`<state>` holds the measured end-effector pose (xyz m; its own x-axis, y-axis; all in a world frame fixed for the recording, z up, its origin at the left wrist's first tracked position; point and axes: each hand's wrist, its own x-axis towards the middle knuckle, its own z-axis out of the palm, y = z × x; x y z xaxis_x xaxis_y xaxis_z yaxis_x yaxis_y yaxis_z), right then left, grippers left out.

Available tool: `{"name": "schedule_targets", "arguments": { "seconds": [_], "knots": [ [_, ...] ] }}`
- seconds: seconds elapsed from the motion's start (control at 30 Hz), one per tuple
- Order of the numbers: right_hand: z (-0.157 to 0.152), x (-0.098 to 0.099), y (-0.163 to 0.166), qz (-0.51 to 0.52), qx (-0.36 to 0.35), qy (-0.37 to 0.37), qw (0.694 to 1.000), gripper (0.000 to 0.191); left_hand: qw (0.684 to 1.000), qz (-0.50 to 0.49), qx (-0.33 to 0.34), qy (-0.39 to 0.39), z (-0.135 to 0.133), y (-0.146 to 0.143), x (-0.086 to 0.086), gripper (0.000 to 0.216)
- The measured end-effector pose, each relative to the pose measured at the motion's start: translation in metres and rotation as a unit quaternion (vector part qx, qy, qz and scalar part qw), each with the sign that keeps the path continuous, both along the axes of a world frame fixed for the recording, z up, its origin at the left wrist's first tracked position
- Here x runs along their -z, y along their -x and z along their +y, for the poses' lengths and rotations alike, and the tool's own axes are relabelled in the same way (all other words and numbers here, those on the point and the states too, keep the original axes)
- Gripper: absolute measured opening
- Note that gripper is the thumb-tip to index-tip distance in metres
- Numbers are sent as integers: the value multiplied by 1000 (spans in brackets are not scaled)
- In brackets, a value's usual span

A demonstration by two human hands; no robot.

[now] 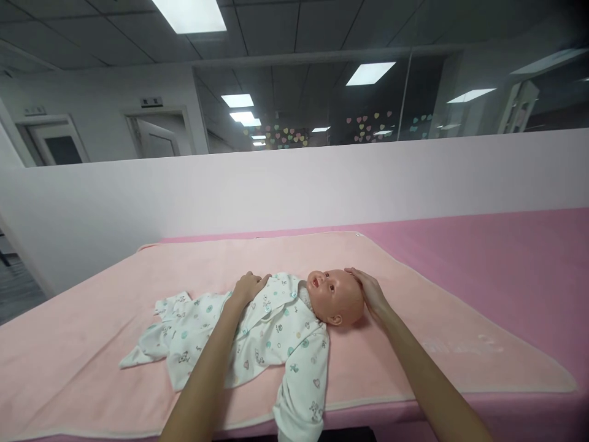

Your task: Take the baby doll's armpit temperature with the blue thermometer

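white printed fabric lies under the fingertips of the left hand [251, 287], which rests on the front of the baby doll [339, 298]; these fingers are loosely laid, slightly bent, and they do not clench anything. the right hand [368, 288] has its fingers stretched and together, curved against the crown of the doll's bald head, touching it without a grip. both forearms are bare, and the left one crosses over the doll's clothes.

the doll lies on its back, with its head to the person's right and the legs to the left. it wears a buttoned long-sleeved top [280, 334] and matching trousers [184, 334]; the near sleeve extends over the near edge of the peach-pink blanket [377, 371]. this blanket is spread upon a deeper pink cover [519, 264].

farther from me, behind the bedding, stands a low white wall [294, 190], and above it a glass pane [317, 101], where small heart-shaped stickers [288, 136] can be seen. bright ceiling panels [188, 13] are lit overhead.
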<state>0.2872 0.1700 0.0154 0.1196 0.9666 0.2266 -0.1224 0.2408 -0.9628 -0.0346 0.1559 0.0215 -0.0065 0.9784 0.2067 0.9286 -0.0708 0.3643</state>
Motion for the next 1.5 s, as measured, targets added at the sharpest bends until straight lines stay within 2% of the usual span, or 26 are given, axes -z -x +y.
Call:
{"name": "schedule_targets", "arguments": {
  "seconds": [0.1,0.17,0.27,0.37,0.47,0.57,0.73,0.83,1.0,1.2,1.5],
  "knots": [
    [2,1,-2,35,45,11,998,45,1000,18,-12,18,-3,0,-3,63],
    [-2,-4,0,54,48,5,997,47,999,25,-13,22,-4,0,-5,63],
    [-15,-15,10,37,-23,-2,999,44,999,28,-11,20,-6,0,-7,64],
    [-35,-27,22,22,-134,44,990,43,1000,18,-7,12,-10,0,-8,62],
    [-47,-32,28,30,-172,84,981,46,1000,6,-11,-3,-13,0,-9,59],
    [-39,-26,23,37,-148,70,986,47,999,25,-26,-10,-17,-1,-10,60],
    [-6,-7,3,40,-45,10,998,49,999,26,-14,-16,-20,2,-6,58],
    [-2,-5,-1,39,-48,-12,998,51,999,24,-12,-18,-22,3,-5,56],
    [-19,-14,11,-26,-95,-47,994,44,1000,23,-12,-5,-25,1,-7,54],
    [-29,-18,18,-7,-127,-30,991,44,1000,26,-10,-9,-24,2,-6,55],
    [-5,-5,7,18,-56,-49,997,45,1000,-10,-10,-4,-24,5,-6,53]
  ]
}}
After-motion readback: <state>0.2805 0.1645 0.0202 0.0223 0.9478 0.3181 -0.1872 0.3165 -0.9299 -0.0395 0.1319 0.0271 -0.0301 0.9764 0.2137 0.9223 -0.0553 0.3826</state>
